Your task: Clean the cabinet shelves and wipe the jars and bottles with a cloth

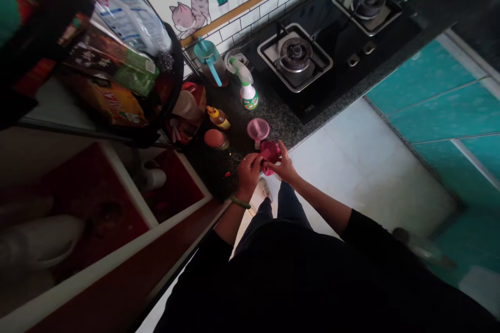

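At the counter's front edge, my left hand (pixel 249 173) and my right hand (pixel 285 167) meet at a deep-pink plastic container (pixel 270 151). My right thumb and fingers wrap its right side. The bent fingers of my left hand press at its near left side, where something small and dark shows between the hands, too small to name. Fingers hide much of the container's lower part. Just beyond it rests a lighter pink round piece (pixel 258 129) with a short stem or handle, perhaps a lid or funnel. A jar with a pinkish-red lid (pixel 214 138) stands to the left.
Behind stand a yellow-capped bottle (pixel 219 117), a green-and-white spray bottle (pixel 247 91) and a teal-lidded jug (pixel 209 60). A gas hob (pixel 296 57) is at right. Food packets (pixel 113 67) fill a rack at left, above shelves holding a white mug (pixel 153 177). Red scraps (pixel 227 174) dot the counter.
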A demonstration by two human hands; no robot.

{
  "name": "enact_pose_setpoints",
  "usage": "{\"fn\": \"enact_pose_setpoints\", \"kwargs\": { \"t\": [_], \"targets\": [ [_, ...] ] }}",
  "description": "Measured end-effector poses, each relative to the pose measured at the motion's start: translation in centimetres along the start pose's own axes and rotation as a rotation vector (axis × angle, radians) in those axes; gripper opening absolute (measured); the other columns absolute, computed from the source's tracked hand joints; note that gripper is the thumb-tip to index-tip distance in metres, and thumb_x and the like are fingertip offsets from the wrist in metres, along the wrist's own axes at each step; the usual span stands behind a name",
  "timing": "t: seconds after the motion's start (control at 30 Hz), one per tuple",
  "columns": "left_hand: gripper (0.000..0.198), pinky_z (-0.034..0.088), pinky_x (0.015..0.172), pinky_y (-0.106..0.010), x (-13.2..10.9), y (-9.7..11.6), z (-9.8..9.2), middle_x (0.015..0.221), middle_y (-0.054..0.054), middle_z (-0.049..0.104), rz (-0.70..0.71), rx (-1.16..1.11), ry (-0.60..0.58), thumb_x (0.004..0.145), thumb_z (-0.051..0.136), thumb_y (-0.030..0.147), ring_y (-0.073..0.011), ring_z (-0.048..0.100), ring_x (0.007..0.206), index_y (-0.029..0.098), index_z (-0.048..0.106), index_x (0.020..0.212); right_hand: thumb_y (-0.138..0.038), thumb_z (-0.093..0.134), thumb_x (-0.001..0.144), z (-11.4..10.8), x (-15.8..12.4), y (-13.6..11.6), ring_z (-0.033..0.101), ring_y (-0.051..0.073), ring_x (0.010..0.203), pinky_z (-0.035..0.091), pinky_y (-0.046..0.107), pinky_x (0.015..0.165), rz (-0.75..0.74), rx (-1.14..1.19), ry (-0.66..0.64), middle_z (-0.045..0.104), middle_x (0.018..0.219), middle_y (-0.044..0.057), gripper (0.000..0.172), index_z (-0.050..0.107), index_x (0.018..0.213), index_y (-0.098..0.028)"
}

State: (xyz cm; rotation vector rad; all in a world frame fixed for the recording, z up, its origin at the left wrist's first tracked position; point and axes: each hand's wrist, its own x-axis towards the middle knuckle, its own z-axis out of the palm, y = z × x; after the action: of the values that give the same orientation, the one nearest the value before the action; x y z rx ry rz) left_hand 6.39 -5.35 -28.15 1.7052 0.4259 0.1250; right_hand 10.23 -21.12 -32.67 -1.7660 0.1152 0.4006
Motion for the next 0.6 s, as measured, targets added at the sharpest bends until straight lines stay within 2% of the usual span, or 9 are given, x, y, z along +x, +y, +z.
{"fn": "enact_pose_setpoints", "kwargs": {
  "t": [0.03,0.1,0.17,0.2,0.27,0.33,0.43,0.5,0.6],
  "targets": [
    [0.016,0.050,0.103,-0.038,0.1,0.1,0.1,0.098,-0.007,0.076,-0.024,0.003,0.011,0.094,0.072,0.039,-0.0254,0.068,0.097,0.026,0.080,0.092,-0.046,0.093,0.069,0.1,-0.1,0.0,0.051,0.035,0.147,0.048,0.055,0.120,-0.089,-0.132,-0.002,0.049,0.161,0.018,0.093,0.055,0.151,-0.025],
    [0.014,0.051,0.096,-0.035,0.5,0.1,0.3,0.093,-0.006,0.076,-0.074,-0.021,0.034,0.093,0.072,0.036,-0.0236,0.067,0.090,0.025,0.079,0.090,-0.039,0.087,0.077,0.4,-0.1,-0.1,0.043,0.037,0.154,0.038,0.058,0.127,-0.227,-0.302,0.004,0.047,0.164,0.016,0.059,0.071,0.132,-0.024],
    [0.010,0.052,0.093,-0.033,1.2,0.0,0.4,0.094,-0.005,0.076,-0.114,-0.065,0.053,0.091,0.072,0.031,-0.0225,0.067,0.090,0.023,0.079,0.090,-0.032,0.078,0.083,0.8,0.2,-0.3,0.049,0.034,0.148,0.037,0.056,0.127,-0.259,-0.309,-0.008,0.060,0.154,0.012,0.028,0.077,0.110,-0.023],
    [0.009,0.052,0.091,-0.032,1.6,-0.1,0.4,0.094,-0.005,0.076,-0.131,-0.084,0.061,0.091,0.072,0.029,-0.0222,0.067,0.090,0.023,0.078,0.090,-0.030,0.074,0.085,0.9,0.5,-0.4,0.057,0.032,0.139,0.042,0.053,0.123,-0.241,-0.274,-0.023,0.068,0.143,0.011,0.021,0.077,0.104,-0.023],
    [0.008,0.053,0.089,-0.032,2.7,-0.5,0.3,0.093,-0.005,0.076,-0.157,-0.104,0.074,0.089,0.070,0.025,-0.0214,0.067,0.090,0.022,0.077,0.090,-0.031,0.065,0.089,1.0,1.4,-0.7,0.069,0.026,0.113,0.053,0.045,0.108,-0.163,-0.201,-0.046,0.077,0.117,0.007,0.019,0.075,0.103,-0.023],
    [0.007,0.053,0.088,-0.031,3.8,-1.0,0.2,0.092,-0.004,0.075,-0.179,-0.102,0.104,0.088,0.068,0.022,-0.0204,0.067,0.090,0.022,0.075,0.089,-0.036,0.058,0.093,1.0,2.5,-0.9,0.070,0.022,0.092,0.057,0.038,0.092,-0.107,-0.173,-0.058,0.078,0.099,0.003,0.023,0.074,0.104,-0.023],
    [0.004,0.053,0.088,-0.030,5.5,-1.9,0.5,0.090,-0.003,0.072,-0.232,-0.101,0.164,0.085,0.068,0.020,-0.0188,0.065,0.089,0.021,0.071,0.087,-0.046,0.061,0.093,1.2,4.3,-1.4,0.069,0.019,0.088,0.055,0.032,0.086,-0.037,-0.135,-0.057,0.077,0.094,0.000,0.027,0.075,0.102,-0.025],
    [0.004,0.054,0.086,-0.030,6.3,-2.4,0.9,0.086,-0.002,0.069,-0.277,-0.112,0.178,0.082,0.069,0.017,-0.0180,0.064,0.086,0.021,0.068,0.084,-0.051,0.072,0.087,1.8,5.4,-1.8,0.069,0.019,0.088,0.055,0.031,0.084,0.063,-0.071,-0.035,0.078,0.094,0.000,0.029,0.077,0.099,-0.025],
    [0.012,0.053,0.082,-0.029,7.2,-2.8,1.7,0.083,0.000,0.065,-0.329,-0.155,0.164,0.077,0.068,0.014,-0.0166,0.062,0.082,0.021,0.063,0.085,-0.048,0.079,0.081,2.8,6.3,-2.1,0.069,0.018,0.082,0.055,0.029,0.078,0.159,0.017,-0.019,0.077,0.088,-0.001,0.027,0.078,0.093,-0.025]
  ]
}}
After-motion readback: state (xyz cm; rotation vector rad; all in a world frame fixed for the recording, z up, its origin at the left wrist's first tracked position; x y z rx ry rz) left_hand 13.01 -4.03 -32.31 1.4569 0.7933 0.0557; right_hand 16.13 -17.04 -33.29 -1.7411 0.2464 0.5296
